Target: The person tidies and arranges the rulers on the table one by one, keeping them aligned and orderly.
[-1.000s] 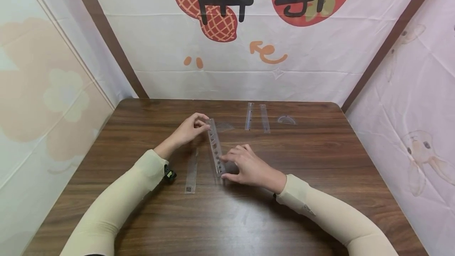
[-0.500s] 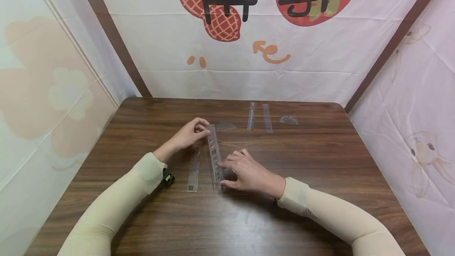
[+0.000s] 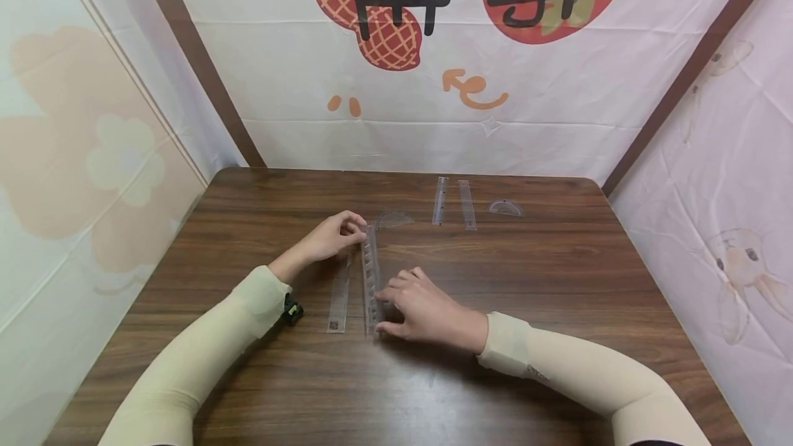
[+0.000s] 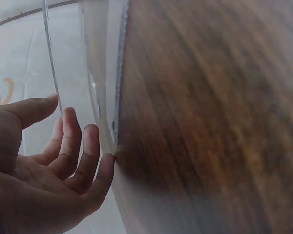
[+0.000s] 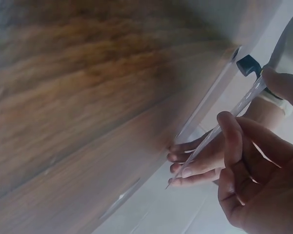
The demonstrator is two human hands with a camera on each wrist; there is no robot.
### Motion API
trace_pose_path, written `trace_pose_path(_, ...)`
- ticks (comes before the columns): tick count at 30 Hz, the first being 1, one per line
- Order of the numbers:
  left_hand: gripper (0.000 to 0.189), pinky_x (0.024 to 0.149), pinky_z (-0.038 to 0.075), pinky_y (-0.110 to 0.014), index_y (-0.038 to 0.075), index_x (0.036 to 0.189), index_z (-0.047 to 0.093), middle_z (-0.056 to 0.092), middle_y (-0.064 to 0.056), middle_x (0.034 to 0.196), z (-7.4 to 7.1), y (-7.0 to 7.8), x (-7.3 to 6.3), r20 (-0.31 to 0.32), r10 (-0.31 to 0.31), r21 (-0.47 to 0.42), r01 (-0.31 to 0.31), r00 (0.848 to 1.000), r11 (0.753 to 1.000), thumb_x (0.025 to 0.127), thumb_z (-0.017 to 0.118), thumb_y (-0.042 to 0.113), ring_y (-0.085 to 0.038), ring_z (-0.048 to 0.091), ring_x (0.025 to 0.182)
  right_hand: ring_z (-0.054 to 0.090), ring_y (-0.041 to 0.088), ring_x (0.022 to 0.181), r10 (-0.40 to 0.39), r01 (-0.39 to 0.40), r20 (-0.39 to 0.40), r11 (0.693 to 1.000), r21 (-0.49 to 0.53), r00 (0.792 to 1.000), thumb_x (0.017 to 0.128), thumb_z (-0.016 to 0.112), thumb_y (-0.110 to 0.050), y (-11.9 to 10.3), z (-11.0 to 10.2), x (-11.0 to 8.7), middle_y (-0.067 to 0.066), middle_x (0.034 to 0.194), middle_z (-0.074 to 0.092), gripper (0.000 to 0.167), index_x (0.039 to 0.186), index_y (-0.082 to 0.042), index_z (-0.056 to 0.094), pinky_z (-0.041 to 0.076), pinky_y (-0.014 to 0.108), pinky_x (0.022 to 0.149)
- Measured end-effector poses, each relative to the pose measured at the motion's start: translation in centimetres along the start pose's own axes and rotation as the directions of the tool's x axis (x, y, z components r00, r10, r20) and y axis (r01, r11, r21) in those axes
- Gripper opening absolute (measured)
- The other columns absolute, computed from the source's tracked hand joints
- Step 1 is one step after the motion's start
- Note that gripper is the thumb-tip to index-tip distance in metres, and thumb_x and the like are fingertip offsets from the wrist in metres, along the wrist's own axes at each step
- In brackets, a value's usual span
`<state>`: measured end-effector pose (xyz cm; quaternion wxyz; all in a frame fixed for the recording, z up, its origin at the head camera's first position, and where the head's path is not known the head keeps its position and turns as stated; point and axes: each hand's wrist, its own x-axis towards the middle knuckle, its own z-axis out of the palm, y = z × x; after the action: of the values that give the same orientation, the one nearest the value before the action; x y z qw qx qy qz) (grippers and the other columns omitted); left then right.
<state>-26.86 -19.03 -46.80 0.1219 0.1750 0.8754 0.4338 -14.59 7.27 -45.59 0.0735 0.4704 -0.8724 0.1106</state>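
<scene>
A clear ruler with cut-out shapes [image 3: 370,267] is held between both hands, close over the table. My left hand [image 3: 330,236] pinches its far end between thumb and fingertips; in the left wrist view the ruler shows as a thin edge [image 4: 51,53]. At the near end, my right hand [image 3: 427,312] grips it, thumb and index finger set apart along it in the right wrist view. Just left of it lies a second clear ruler [image 3: 338,301], with a small dark square mark at its near end. Beyond the held ruler's far end rests a clear protractor [image 3: 396,219].
Toward the back of the brown wooden table [image 3: 526,281] lie two more clear rulers, one bluish [image 3: 440,202] and one paler [image 3: 467,206]. To their right is a small protractor [image 3: 506,208]. Printed cloth walls [image 3: 279,74] stand behind the table and at both sides.
Both hands have brought the cut-out ruler nearer to the person and swung its near end left, closer to the ruler on the table. More of the protractor behind it now shows.
</scene>
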Motion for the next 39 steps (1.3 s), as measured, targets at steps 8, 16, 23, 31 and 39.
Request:
trace_pose_path(8,0.034,0.084,0.049,-0.039,-0.002,0.136,0.060,0.071,-0.015,0.116,0.3,0.1,0.1,0.031,0.018,0.038,-0.019,0.999,0.999,0.109,0.067,0.017,-0.026,0.065,0.101,0.062,0.016,0.100,0.030,-0.029,0.044,0.999,-0.023,0.999,0.091,0.085,-0.049,-0.8,0.4,0.4,-0.003,0.110,0.077,0.050,0.124,-0.012,0.078,0.045,0.034,0.090)
trace_pose_path(16,0.033,0.078,0.048,-0.036,-0.004,0.135,0.060,0.070,-0.017,0.116,0.2,0.2,0.2,0.053,0.018,0.048,-0.020,0.998,0.999,0.108,0.066,0.014,-0.026,0.062,0.094,0.063,0.017,0.102,0.055,-0.051,0.076,0.997,-0.054,0.996,0.093,0.083,-0.052,-1.2,0.9,0.7,-0.003,0.112,0.077,0.049,0.124,-0.014,0.078,0.048,0.035,0.093)
trace_pose_path(23,0.031,0.077,0.048,-0.036,-0.004,0.133,0.061,0.070,-0.017,0.115,0.3,-0.1,0.5,0.054,0.015,0.062,-0.019,0.998,0.998,0.108,0.067,0.013,-0.026,0.062,0.094,0.063,0.018,0.102,0.063,-0.058,0.082,0.996,-0.061,0.995,0.093,0.082,-0.050,-1.5,1.0,0.8,-0.001,0.112,0.077,0.048,0.122,-0.013,0.078,0.049,0.035,0.091)
trace_pose_path(31,0.028,0.074,0.049,-0.034,-0.002,0.131,0.062,0.069,-0.015,0.112,0.4,0.3,0.6,0.053,0.000,0.093,-0.005,0.999,0.996,0.107,0.068,0.012,-0.025,0.061,0.090,0.063,0.017,0.099,0.061,-0.053,0.082,0.994,-0.090,0.995,0.093,0.082,-0.051,-1.7,1.3,0.9,-0.002,0.109,0.076,0.045,0.119,-0.014,0.078,0.050,0.034,0.089)
trace_pose_path(39,0.026,0.086,0.051,-0.037,-0.003,0.126,0.064,0.069,-0.015,0.112,0.8,0.6,0.8,0.047,0.013,0.147,-0.020,0.999,0.989,0.105,0.070,0.010,-0.025,0.064,0.100,0.064,0.018,0.101,0.054,-0.045,0.096,0.994,-0.097,0.994,0.093,0.082,-0.051,-2.0,1.8,1.0,-0.002,0.108,0.076,0.045,0.118,-0.015,0.078,0.052,0.036,0.093)
